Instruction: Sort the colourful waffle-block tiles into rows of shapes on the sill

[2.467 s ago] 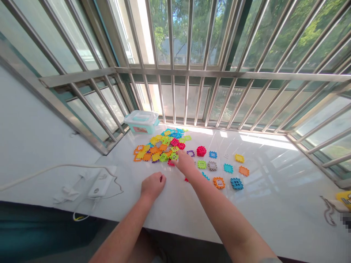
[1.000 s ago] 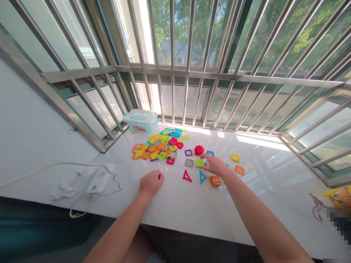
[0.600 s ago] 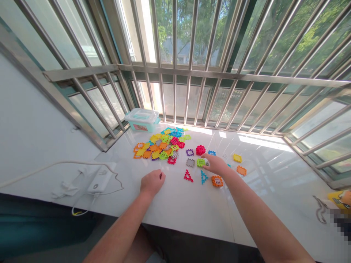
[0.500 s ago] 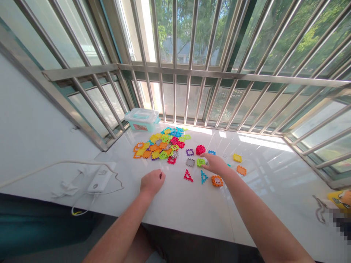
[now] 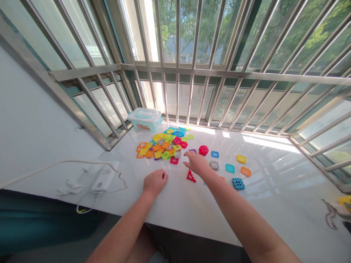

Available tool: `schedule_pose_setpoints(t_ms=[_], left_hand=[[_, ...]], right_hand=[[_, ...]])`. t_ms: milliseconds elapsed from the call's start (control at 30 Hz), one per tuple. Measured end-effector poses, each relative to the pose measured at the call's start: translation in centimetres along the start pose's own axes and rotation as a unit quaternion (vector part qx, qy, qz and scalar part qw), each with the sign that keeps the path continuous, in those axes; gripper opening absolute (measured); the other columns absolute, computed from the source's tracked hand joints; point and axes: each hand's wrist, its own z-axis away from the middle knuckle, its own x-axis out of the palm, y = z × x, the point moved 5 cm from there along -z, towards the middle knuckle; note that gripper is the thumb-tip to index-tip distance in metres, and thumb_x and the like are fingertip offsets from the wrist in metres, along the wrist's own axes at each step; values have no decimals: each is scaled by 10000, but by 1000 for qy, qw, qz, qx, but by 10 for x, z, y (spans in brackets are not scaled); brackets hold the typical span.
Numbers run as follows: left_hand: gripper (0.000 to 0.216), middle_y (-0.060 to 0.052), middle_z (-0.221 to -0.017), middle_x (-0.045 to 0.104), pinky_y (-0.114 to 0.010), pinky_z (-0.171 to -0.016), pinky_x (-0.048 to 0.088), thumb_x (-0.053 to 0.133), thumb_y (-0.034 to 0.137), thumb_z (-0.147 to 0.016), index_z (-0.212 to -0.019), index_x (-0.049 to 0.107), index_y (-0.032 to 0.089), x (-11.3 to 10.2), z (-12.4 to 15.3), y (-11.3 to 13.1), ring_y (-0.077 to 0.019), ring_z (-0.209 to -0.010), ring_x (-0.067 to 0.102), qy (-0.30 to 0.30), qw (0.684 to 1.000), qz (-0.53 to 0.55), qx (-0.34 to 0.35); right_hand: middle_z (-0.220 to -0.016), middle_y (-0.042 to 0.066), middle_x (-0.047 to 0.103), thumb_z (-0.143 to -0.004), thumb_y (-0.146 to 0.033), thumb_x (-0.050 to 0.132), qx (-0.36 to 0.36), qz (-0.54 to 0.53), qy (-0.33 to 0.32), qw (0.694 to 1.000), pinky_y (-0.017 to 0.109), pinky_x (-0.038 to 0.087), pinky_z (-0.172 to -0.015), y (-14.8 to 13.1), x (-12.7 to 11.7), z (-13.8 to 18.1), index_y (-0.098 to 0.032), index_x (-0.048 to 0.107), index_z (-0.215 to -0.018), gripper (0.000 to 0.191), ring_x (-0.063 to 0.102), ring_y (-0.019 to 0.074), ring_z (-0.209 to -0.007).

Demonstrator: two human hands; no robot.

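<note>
My right hand (image 5: 196,162) reaches over the tabletop, its thumb and fingers apart with nothing visible between them. It is beside the right edge of a heap of colourful plastic interlocking tiles (image 5: 157,148) and partly covers a purple square tile (image 5: 193,150). Just below it lies a red triangular tile (image 5: 191,176). A red stack (image 5: 203,150) and a grey square tile (image 5: 214,165) are to its right. My left hand (image 5: 155,182) rests on the table as a loose fist, in front of the heap, and no tile shows in it.
A lidded teal storage box (image 5: 145,119) stands behind the heap by the window bars. Blue stacked tiles (image 5: 238,183), a teal tile (image 5: 230,168), an orange tile (image 5: 245,171) and a yellow tile (image 5: 241,159) lie at right. A white power strip (image 5: 105,177) with cords is at left.
My right hand has moved left, from the green tile to beside the heap, uncovering the teal tile and blue stack at right. My left hand stays as a fist; the view has shifted slightly.
</note>
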Motion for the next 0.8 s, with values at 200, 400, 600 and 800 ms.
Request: schedule_pose_setpoints(t_ms=[200,400,600,800], left_hand=[[398,-82,-976,753,-307,-704,391,383,415,-1030,-923,726,243,-1,0,1,-227,-850,679,-13,1000,3,-12],[383,-66,-966,754,-310,-689,388,395,411,-1025,-905,718,244,-1,0,1,-220,-844,680,-8,1000,2,-16],[381,-73,-953,746,-304,-695,377,394,415,-1023,-907,716,246,2,-1,-1,-218,-835,670,-2,1000,6,-10],[385,-81,-977,747,-308,-710,386,389,416,-1027,-931,723,249,2,-1,-1,-228,-848,668,-9,1000,9,-8]], right_hand=[[-1276,101,657,-973,-491,642,62,-19,11,998,318,481,-851,-31,16,-34,-247,546,-1270,396,672,253,-1076],[-1211,116,665,-956,-423,663,96,-10,-3,995,315,491,-817,-37,33,-53,-221,546,-1199,337,684,252,-1042],[-1158,124,670,-982,-358,610,106,8,8,994,308,491,-793,-35,28,-46,-208,525,-1209,284,693,252,-996],[-1161,143,654,-1042,-381,471,125,51,43,990,313,481,-734,-34,10,-4,-209,514,-1244,269,698,254,-897]])
